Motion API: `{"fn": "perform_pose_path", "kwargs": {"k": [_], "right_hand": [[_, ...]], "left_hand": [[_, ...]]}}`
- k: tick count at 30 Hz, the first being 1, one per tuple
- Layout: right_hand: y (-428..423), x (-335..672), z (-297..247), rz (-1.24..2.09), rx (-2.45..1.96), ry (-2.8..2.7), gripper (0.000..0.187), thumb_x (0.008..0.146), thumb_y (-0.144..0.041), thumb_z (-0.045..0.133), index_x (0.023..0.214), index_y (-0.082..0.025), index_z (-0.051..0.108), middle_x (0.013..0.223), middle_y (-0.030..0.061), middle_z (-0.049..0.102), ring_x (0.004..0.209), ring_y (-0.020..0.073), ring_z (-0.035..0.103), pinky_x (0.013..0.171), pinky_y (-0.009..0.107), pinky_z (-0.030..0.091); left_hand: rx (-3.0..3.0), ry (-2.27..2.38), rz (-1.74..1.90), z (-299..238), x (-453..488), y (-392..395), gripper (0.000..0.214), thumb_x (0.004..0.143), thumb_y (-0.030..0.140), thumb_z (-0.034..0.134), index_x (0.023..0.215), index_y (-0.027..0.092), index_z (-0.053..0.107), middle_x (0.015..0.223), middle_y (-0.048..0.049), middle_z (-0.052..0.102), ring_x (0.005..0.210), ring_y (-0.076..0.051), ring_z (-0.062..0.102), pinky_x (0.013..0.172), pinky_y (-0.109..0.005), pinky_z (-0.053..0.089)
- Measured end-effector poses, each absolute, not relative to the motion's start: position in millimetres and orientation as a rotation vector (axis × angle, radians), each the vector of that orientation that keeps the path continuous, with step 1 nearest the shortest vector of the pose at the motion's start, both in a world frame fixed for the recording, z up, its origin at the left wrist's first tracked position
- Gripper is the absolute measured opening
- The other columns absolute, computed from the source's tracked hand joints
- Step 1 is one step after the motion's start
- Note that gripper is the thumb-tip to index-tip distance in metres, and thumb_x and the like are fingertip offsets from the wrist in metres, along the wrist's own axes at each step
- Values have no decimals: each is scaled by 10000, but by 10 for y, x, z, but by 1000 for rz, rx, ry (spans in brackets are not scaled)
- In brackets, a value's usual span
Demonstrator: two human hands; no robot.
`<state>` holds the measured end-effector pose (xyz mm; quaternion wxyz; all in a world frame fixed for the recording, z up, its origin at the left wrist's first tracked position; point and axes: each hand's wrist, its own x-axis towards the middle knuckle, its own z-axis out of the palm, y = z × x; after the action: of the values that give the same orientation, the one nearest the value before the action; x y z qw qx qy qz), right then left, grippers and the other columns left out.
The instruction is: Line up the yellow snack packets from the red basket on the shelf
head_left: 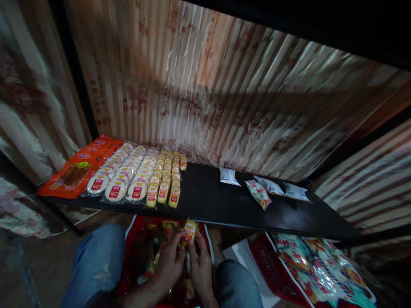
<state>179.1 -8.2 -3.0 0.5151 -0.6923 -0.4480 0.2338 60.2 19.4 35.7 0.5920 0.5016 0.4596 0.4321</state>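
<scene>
My left hand (168, 262) and my right hand (201, 267) meet low in the middle, over a red bag (135, 233) of snacks between my knees. Together the fingers pinch a small yellow snack packet (190, 229) just below the front edge of a black shelf (218, 201). On the shelf's left end lie rows of the same yellow packets (165, 179), rows of round white packs (123, 175), and flat orange packets (78, 169).
Several loose white and patterned sachets (261, 188) lie on the shelf's right half. A second bag of mixed snacks (316, 269) sits on the floor at lower right. Striped paper (224, 94) covers the wall behind. My jeans-clad knees (96, 261) flank the red bag.
</scene>
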Motion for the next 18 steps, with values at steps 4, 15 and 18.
{"fn": "perform_pose_path", "kwargs": {"k": [4, 15, 18], "right_hand": [[65, 1825, 145, 555, -1625, -1085, 456, 842, -494, 508, 1173, -197, 613, 1188, 105, 658, 1111, 249, 610, 955, 370, 472], [669, 2043, 403, 640, -1532, -1097, 403, 821, -423, 531, 1133, -180, 609, 1109, 94, 687, 1019, 228, 646, 927, 332, 476], [807, 2065, 422, 641, -1505, -1087, 383, 814, -379, 545, 1132, -175, 603, 1107, 100, 684, 995, 228, 651, 914, 339, 481]], "left_hand": [[1217, 1033, 1048, 487, 668, 320, 402, 674, 79, 589, 1019, 266, 678, 1169, -68, 629, 1134, -253, 527, 1081, -369, 303], [1342, 1082, 1051, 773, 950, 843, 365, 666, 59, 547, 971, 220, 667, 1215, -92, 535, 1151, -264, 483, 1104, -369, 277], [1316, 1095, 1028, 812, 1003, 956, 354, 671, 65, 542, 973, 216, 648, 1242, -94, 524, 1194, -263, 451, 1128, -358, 235]]}}
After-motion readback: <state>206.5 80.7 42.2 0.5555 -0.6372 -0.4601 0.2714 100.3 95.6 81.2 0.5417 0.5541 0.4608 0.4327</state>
